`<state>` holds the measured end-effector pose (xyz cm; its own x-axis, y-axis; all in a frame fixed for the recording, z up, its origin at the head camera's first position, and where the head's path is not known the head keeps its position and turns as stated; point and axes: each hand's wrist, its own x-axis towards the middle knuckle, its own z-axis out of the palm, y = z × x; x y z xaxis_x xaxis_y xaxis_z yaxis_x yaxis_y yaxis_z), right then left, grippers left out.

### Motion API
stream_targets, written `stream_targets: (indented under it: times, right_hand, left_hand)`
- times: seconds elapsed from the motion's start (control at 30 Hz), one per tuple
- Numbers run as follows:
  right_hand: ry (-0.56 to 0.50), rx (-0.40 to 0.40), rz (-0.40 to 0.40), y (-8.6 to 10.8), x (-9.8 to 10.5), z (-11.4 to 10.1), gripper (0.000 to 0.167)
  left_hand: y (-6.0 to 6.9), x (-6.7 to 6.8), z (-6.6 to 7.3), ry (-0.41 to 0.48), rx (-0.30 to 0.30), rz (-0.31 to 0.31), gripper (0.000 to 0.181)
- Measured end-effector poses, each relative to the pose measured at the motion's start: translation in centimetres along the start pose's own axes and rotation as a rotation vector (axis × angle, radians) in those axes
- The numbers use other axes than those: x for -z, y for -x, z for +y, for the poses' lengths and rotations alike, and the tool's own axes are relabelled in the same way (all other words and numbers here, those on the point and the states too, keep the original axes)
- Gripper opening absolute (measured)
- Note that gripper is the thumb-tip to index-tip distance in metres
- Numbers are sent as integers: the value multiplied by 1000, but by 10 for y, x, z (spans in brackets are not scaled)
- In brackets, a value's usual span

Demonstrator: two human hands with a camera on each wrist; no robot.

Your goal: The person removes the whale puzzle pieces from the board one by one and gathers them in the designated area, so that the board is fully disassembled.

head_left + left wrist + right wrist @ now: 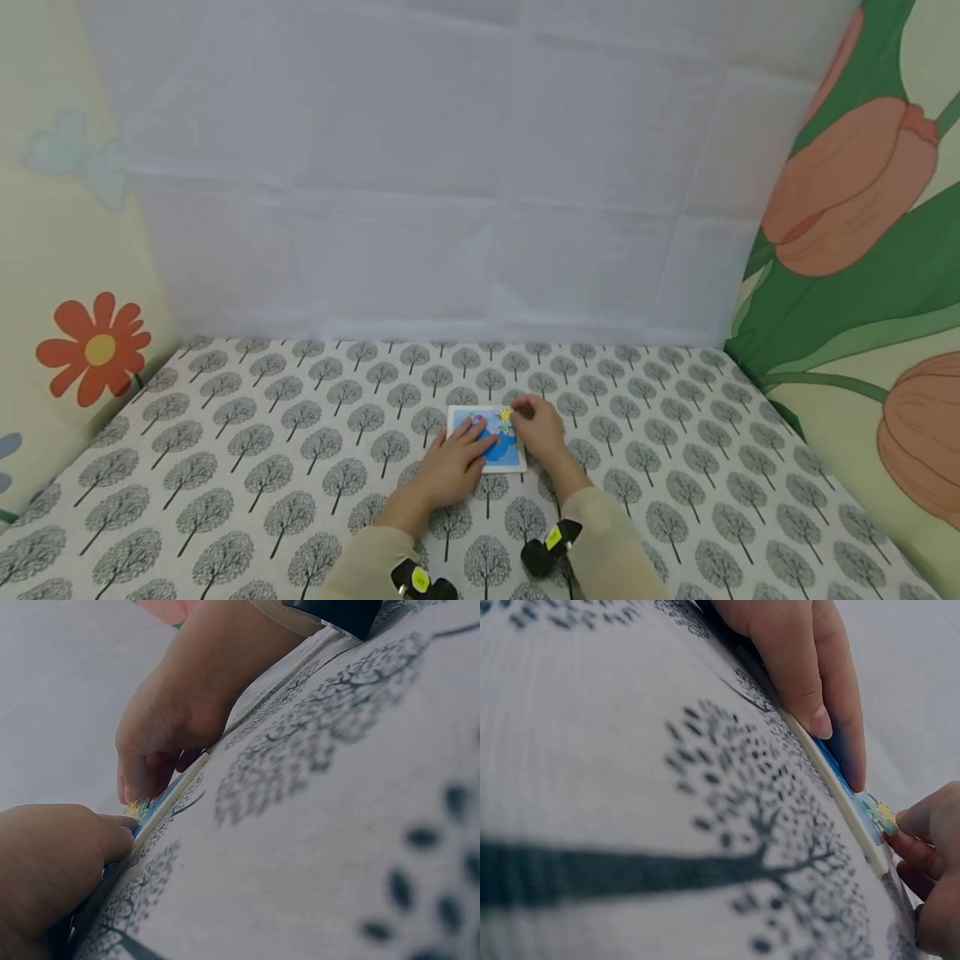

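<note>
A small flat picture board (514, 459) with a white rim and a light-blue face lies on the cloth. On it show a darker blue shape (501, 451) and a bit of pink (478, 417). My left hand (452, 463) rests over the board's left part, fingers stretched across its face. At the upper right edge, my right hand (543, 430) pinches a yellow flower piece (886, 815) with some green between thumb and forefinger. The right wrist view shows this piece tilted up from the board's surface. Fingers hide part of the picture.
A white cloth with black tree prints (345, 479) covers the table. Behind it hangs a creased white sheet (420, 183). Painted walls stand on both sides, with a red flower (100, 350) at left and tulips (855, 187) at right.
</note>
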<state>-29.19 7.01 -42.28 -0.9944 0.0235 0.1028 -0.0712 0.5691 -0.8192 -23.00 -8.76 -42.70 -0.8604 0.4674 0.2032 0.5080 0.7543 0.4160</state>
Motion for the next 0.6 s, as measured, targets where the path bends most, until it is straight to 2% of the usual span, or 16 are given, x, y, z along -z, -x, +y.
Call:
stream_targets:
  times: [0.2, 0.47, 0.6]
  right_hand:
    - [-11, 7, 4, 1, -1, 1, 22]
    - [-37, 33, -8, -3, -1, 5, 15]
    - [-91, 1, -11, -5, 0, 4, 14]
  left_hand:
    - [3, 1, 1, -10, -21, 5, 37]
    - [2, -1, -1, -26, -31, 14, 37]
    - [1, 0, -2, -31, -30, 8, 37]
